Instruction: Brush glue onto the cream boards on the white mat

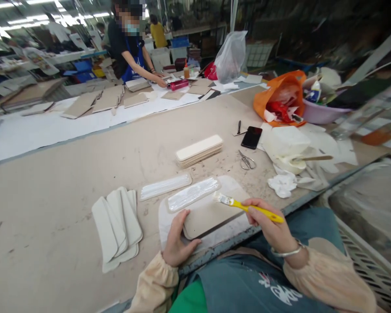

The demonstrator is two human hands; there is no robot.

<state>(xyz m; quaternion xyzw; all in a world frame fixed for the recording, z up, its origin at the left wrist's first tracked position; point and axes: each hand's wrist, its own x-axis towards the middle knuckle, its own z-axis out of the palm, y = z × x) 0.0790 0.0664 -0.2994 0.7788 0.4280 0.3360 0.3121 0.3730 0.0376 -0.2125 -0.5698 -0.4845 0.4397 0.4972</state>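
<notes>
My right hand (pixel 270 224) is closed round the yellow handle of a paintbrush (pixel 241 204). Its white-coated bristles are over the right part of a flat grey-beige board (pixel 208 216) with rounded corners. At the board's left end my left hand (pixel 177 239) grips the corner, thumb along the front edge and fingers at the side. Under the board lies a white sheet (pixel 234 184). A rounded strip (pixel 193 194) with a wet, shiny white coating lies along the board's far edge. Another coated strip (pixel 165 186) lies just beyond it, to the left.
Pale rounded strips (pixel 119 226) lie fanned out at left; a neat stack (pixel 199 151) stands farther back. To the right are scissors (pixel 246 161), a phone (pixel 252 137), a white tub (pixel 286 145) with a stick, crumpled tissue (pixel 283 183) and an orange bag (pixel 280 98). A co-worker (pixel 133 52) stands across the table.
</notes>
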